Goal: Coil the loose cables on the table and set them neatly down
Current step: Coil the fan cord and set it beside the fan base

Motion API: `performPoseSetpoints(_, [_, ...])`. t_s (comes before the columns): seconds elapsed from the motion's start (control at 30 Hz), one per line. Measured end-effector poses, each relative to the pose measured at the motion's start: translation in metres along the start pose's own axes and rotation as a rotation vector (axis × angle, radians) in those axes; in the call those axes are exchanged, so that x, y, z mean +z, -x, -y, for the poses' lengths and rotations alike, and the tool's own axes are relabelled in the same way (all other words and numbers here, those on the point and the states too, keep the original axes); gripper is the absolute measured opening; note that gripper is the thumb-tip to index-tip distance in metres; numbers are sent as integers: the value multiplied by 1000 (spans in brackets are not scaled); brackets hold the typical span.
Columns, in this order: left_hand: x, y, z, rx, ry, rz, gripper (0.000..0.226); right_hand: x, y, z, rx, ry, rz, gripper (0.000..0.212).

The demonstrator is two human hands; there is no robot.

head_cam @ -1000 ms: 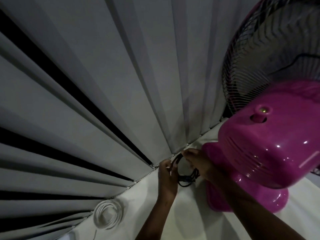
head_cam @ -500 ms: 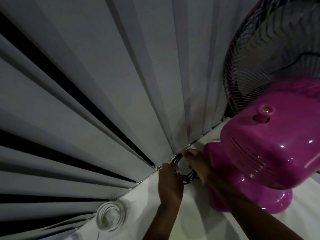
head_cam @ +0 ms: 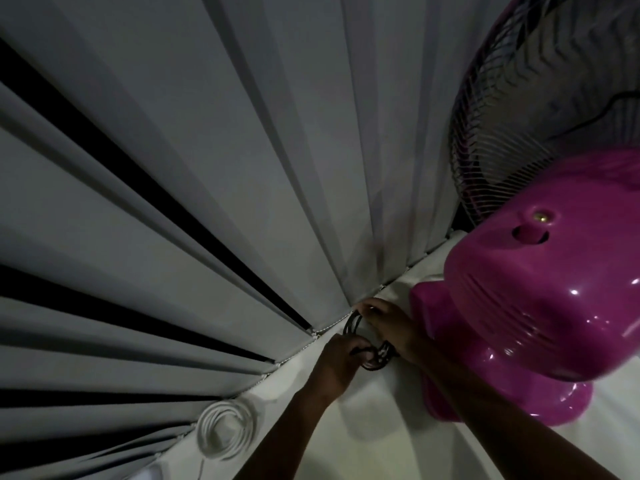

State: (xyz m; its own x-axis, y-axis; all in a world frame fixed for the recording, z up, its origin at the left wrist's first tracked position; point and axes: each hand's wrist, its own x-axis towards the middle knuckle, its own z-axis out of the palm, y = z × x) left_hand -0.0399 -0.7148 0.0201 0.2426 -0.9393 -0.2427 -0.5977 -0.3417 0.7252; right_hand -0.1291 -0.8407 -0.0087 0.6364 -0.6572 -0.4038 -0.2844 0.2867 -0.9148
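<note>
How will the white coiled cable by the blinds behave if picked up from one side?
Likely floppy: the white cable coil shows several thin loops with no visible tie, so they may sag or spread. Probably light. A tail trailing toward the near edge could drag along.

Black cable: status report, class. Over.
Left hand and right hand both grip coiled black cable. White cable coil lies down. Pink fan crowds right.

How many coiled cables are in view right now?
2. A white coil lies on the table by the blinds at lower left. A black coil is held between the left hand and right hand. More may be hidden behind the fan.
</note>
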Motion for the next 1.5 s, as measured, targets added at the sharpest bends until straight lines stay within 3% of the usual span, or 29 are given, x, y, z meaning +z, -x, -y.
performPoseSetpoints(0.1, [5, 9, -2, -168, 325, -216, 10, 0, -4, 0, 32, 26, 120, 19])
performPoseSetpoints(0.17, [6, 13, -6, -247, 632, -342, 15, 0, -5, -7, 92, -103, 182, 22])
performPoseSetpoints(0.27, [-2, 19, -14, -284, 1137, -365, 23, -2, -9, -22, 143, -125, 171, 23])
performPoseSetpoints(0.37, [-11, 27, -16, -254, 1269, -342, 17, 3, -12, -27, 111, -3, 134, 21])
performPoseSetpoints(0.5, [-13, 43, -13, -214, 984, -174, 30, 3, -15, -22, -48, 30, 208, 19])
performPoseSetpoints(0.6, [-15, 55, -3, -198, 865, -163, 38, -2, -16, -17, -98, 26, 282, 25])
performPoseSetpoints(0.73, [-15, 64, 5, -226, 817, -109, 35, -1, -17, -23, 80, -74, 306, 26])
performPoseSetpoints(0.83, [-6, 59, 2, -202, 539, -26, 20, 0, -21, -27, 168, -65, 251, 26])
performPoseSetpoints(0.93, [5, 44, 1, -102, 303, -111, 14, 2, -24, -27, 214, -44, 201, 33])
performPoseSetpoints(1.1, [19, 18, -9, -101, 68, -489, 19, 0, -26, -21, 199, -168, 264, 30])
performPoseSetpoints(1.2, [21, 8, -5, -77, -306, -365, 13, -3, -28, -21, 251, -196, 298, 24])
performPoseSetpoints(1.3, [20, 4, -9, -153, -610, -207, 30, -2, -31, -21, 265, -81, 246, 23])
performPoseSetpoints(1.37, [24, -1, -7, -164, -681, -198, 31, -1, -31, -22, 248, -69, 237, 23])
performPoseSetpoints(1.47, [28, -9, -3, -252, -635, -184, 12, 4, -29, -16, 207, -60, 256, 26])
performPoseSetpoints(1.5, [29, -12, -2, -279, -595, -188, 18, 6, -27, -12, 199, -44, 263, 27])
